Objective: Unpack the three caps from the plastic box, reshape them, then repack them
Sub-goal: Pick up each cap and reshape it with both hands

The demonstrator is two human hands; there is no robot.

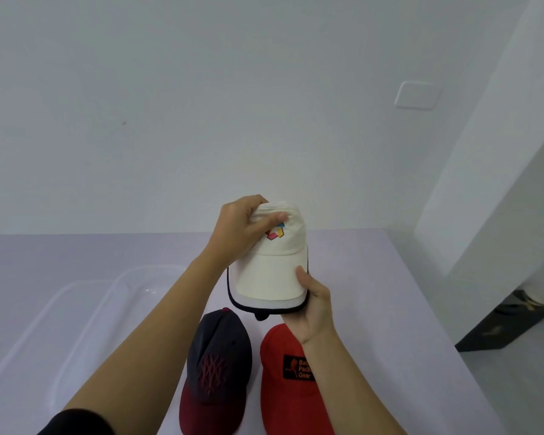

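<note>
The white cap [274, 274] is up in the air in front of us, above the tabletop [374, 277], with its brim toward us and its crown away. Our left hand [236, 230] curls over the top of the crown, thumb laid across the front panel just by the coloured logo [275, 234]. Our right hand [314, 304] pinches the right edge of the brim, thumb on top and fingers underneath.

We judge the cap light, with a soft cloth crown that creases and folds under the fingers. The brim looks stiffer and should keep its curve. So the brim is the place to steady it, while the other hand works the crown round, best pushed out from inside and not squeezed from above.

Below it, the navy cap [220, 356] and the red cap [280, 390] lie side by side on the tabletop, just apart, brims toward us. The clear plastic box [85, 296] sits to their left. With all three caps out of it, we take this to be the reshaping step, with repacking not yet begun.
</note>
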